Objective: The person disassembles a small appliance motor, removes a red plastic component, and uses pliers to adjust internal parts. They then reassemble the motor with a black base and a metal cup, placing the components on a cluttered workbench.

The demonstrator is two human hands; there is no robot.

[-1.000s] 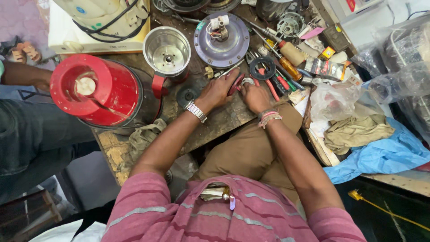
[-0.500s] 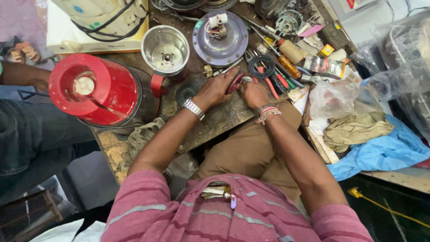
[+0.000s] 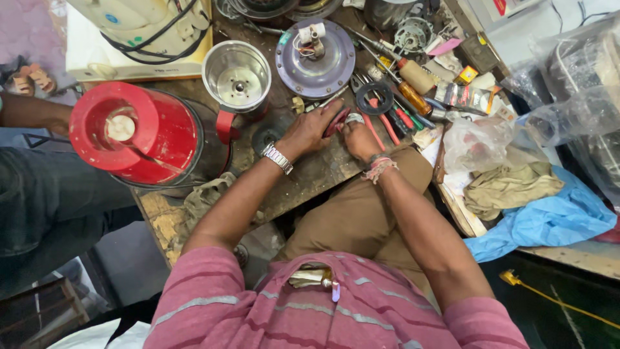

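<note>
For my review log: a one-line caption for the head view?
Both hands, left and right, grip a red-handled tool on a cluttered bench beside a steel jar.

place: repair workshop | signs: screwdrivers (image 3: 413, 77), motor parts (image 3: 413, 33), opened mixer jar (image 3: 237, 74) (cluttered wooden bench (image 3: 310, 174))

Even, soft overhead light, moderately bright. Sharp at centre; glare on the steel jar (image 3: 237, 75) and plastic bags (image 3: 568, 77). Wide-angle stretch at edges, dim lower corners, shadows faint.
</note>
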